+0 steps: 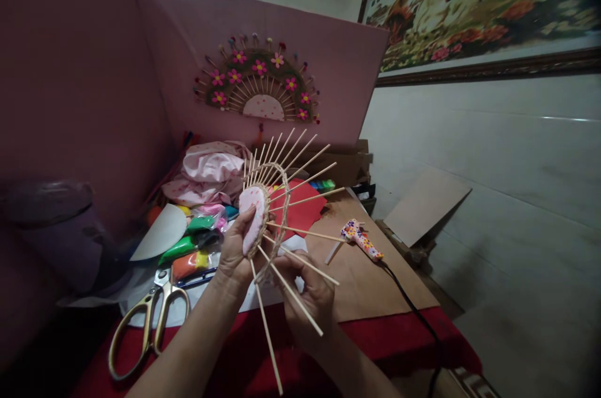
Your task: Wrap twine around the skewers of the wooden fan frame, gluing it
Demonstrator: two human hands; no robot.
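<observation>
A fan frame of thin wooden sticks is held up over the table. Its half-round base is covered in pale pink spotted cloth and edged with braided twine. My left hand grips this base, thumb on the cloth face. An arc of braided twine crosses the sticks farther out. At the lower end of that arc, my right hand has its fingers closed on the twine, behind the lower sticks; the fingertips are partly hidden. The sticks spread upward, rightward and down toward me.
Large scissors lie at left, near colored clay packets and a white half-round piece. A flowered glue gun with a cord lies right. Red sheets and bunched pink cloth sit behind. A finished fan hangs on the pink board.
</observation>
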